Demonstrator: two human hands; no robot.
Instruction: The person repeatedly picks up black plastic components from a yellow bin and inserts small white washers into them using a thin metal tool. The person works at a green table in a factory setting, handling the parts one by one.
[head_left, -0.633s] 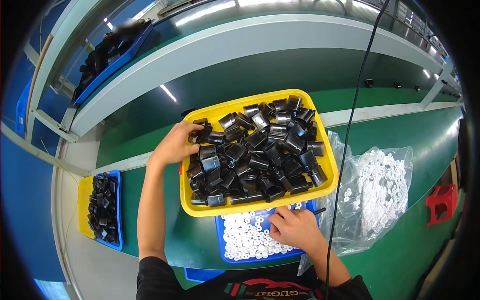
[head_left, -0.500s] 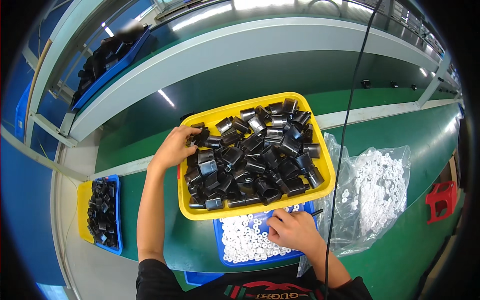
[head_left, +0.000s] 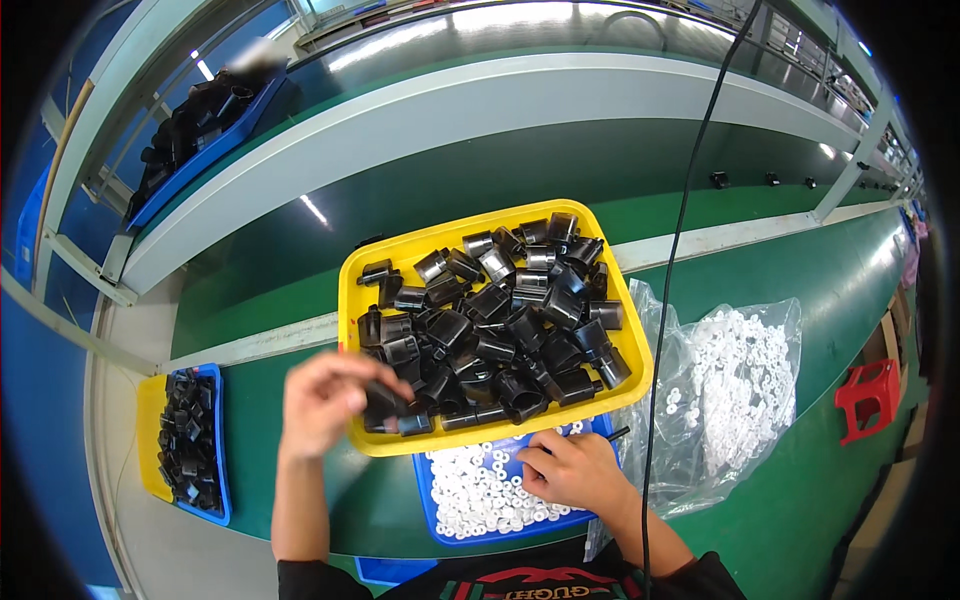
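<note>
My left hand (head_left: 325,400), slightly blurred, is closed on a black plastic fitting (head_left: 384,404) over the near left corner of a yellow tray (head_left: 347,300). That tray is heaped with short black tubular fittings (head_left: 490,300) and overlaps the far part of a blue tray (head_left: 432,515). Small white rings (head_left: 470,490) lie spread in the blue tray. My right hand (head_left: 578,470) rests over its right side, fingers curled. A thin black rod (head_left: 620,433) sticks out beyond the knuckles; its other end is hidden under the hand.
A clear plastic bag (head_left: 740,380) of white rings lies right of the trays. A black cable (head_left: 682,230) hangs across the view. Left stands a blue-and-yellow tray of black parts (head_left: 190,440); another blue tray (head_left: 215,155) is far left. A red stool (head_left: 868,400) is at right.
My left hand has drawn back from the yellow tray's far left area to its near left corner, carrying a black fitting. The view has shifted slightly. My right hand stays over the blue tray.
</note>
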